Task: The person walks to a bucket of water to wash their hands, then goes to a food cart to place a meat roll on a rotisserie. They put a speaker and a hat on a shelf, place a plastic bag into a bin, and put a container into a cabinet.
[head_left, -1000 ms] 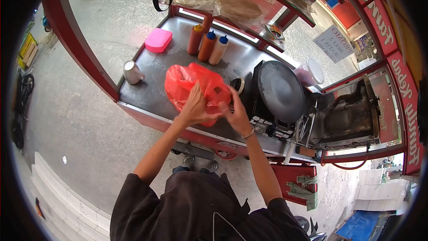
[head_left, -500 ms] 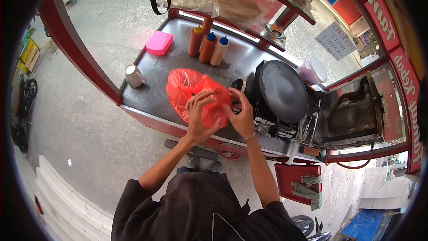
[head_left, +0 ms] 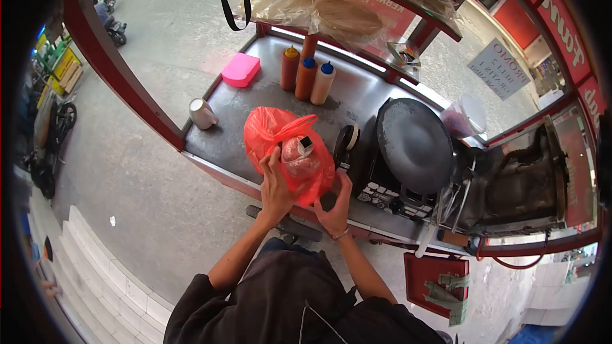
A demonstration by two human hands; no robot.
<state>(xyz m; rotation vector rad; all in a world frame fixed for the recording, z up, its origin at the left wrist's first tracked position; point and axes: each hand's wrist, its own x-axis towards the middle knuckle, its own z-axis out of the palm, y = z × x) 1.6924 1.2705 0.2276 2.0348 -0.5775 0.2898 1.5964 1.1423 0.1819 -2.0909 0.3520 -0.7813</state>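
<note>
A red plastic bag (head_left: 261,130) rests near the front edge of the metal counter. Its mouth is spread open, and inside shows a roundish pale-and-red bundle (head_left: 299,162) with a small dark square on top; what it is I cannot make out. My left hand (head_left: 275,188) grips the near left side of the bag, fingers up along its rim. At the bag's near right corner, my right hand (head_left: 335,207) pinches the plastic between thumb and fingers. Just beyond the right hand stands a black object with a pale round part (head_left: 346,143), resembling a tape dispenser.
Three sauce bottles (head_left: 306,78) and a pink box (head_left: 241,70) stand toward the back. A white mug (head_left: 203,113) is at the left edge. To the right, a dark domed pan (head_left: 414,145) sits on a stove. Bagged flatbreads (head_left: 347,18) lie on the shelf above.
Both hands have come down toward me and moved apart at the bag. The bag's mouth has widened, so the bundle inside now shows. The view has shifted slightly.
</note>
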